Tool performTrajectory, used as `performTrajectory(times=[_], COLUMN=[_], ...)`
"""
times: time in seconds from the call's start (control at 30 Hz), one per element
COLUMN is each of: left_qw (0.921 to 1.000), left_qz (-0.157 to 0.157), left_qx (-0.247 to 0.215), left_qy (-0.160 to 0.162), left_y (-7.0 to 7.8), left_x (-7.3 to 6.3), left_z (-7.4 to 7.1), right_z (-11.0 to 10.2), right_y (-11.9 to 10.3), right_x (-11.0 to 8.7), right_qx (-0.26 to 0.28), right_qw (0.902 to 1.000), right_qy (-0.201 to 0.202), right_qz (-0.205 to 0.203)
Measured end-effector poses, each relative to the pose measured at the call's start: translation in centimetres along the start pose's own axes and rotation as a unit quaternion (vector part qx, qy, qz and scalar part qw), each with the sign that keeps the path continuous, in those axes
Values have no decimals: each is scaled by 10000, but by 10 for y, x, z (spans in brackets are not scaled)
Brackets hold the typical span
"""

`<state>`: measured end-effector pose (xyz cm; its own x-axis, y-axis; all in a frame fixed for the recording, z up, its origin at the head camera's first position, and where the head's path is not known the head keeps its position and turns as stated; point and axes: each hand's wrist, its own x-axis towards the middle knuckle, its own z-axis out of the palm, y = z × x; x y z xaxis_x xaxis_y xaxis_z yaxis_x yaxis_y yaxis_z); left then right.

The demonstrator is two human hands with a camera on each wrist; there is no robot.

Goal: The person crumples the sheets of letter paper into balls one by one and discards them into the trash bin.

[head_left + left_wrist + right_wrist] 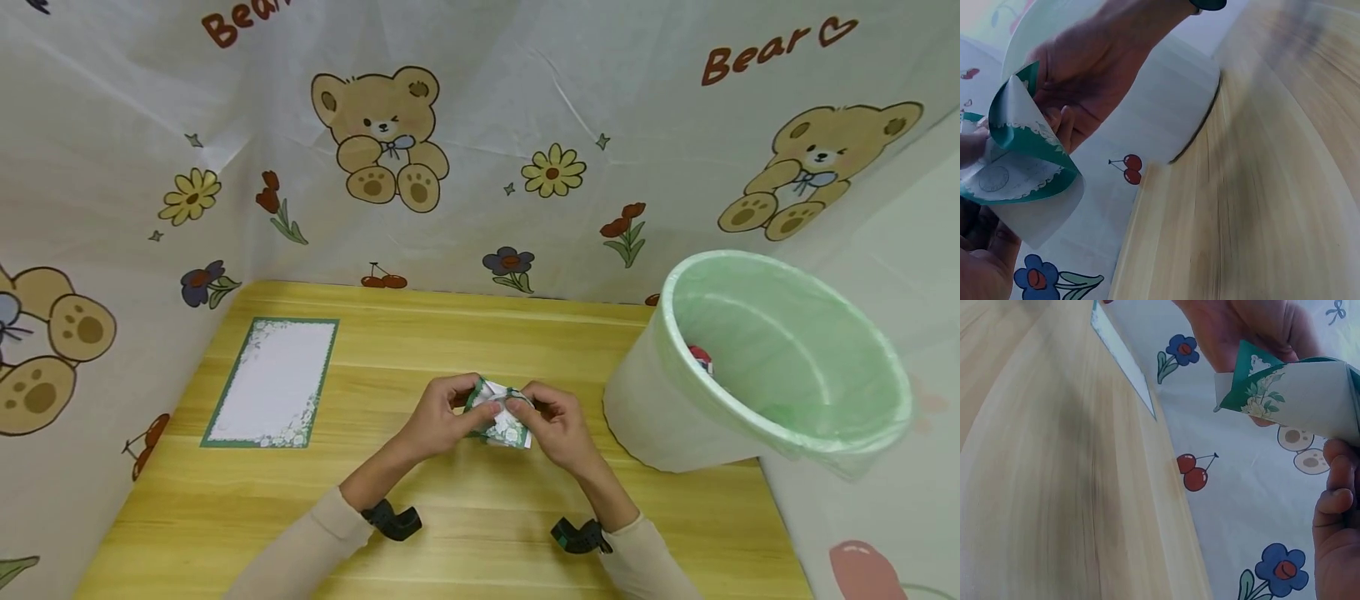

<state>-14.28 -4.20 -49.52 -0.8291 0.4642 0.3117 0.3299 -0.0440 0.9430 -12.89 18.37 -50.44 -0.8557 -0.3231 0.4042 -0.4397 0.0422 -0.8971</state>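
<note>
A crumpled sheet of paper with a green floral border (pixel 504 429) is held up between both hands over the table. My left hand (pixel 456 414) grips its left side, thumb on top. The right hand (pixel 557 421) pinches the opposite side, its thumb near the other thumb. In the left wrist view the paper (pixel 1035 147) bends into loose curls, its green edge and white faces showing. From the right wrist, the paper (pixel 1310 394) appears folded over, with printed flowers near one corner. Some fingertips are hidden behind the paper.
A flat bordered sheet (pixel 273 383) lies on the wooden table (pixel 420 333) to the left. On the right stands a white bin with a pale green liner (pixel 675 417), a red item (pixel 701 358) inside. A bear-printed cloth (pixel 465 150) hangs behind the table.
</note>
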Motion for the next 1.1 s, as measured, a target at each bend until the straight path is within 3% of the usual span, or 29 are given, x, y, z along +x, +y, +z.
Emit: performTrajectory(times=[0.17, 0.33, 0.5, 0.7, 0.83, 0.97, 1.1], left_qw=[9998, 9994, 9994, 9988, 9988, 9989, 9991], left_qz=[3, -153, -48, -119, -142, -27, -61], left_qx=[170, -40, -277, -313, -71, 102, -61], left_qy=[131, 322, 218, 351, 454, 454, 410], left_y=[1, 2, 6, 5, 8, 9, 8], left_x=[0, 2, 2, 0, 0, 5, 6], left_z=[-5, -10, -10, -6, -3, -2, -3], right_z=[1, -2, -1, 5, 7, 6, 4], right_y=[-3, -7, -7, -6, -4, -3, -3], right_x=[1, 0, -2, -1, -1, -2, -3], right_qx=[-28, 312, 351, 279, 384, 505, 552], right_qw=[9995, 9948, 9880, 9908, 9933, 9942, 9925], right_qy=[-272, -748, -1219, -1115, -921, -714, -718], right_qz=[160, 618, 880, 713, 581, 619, 816])
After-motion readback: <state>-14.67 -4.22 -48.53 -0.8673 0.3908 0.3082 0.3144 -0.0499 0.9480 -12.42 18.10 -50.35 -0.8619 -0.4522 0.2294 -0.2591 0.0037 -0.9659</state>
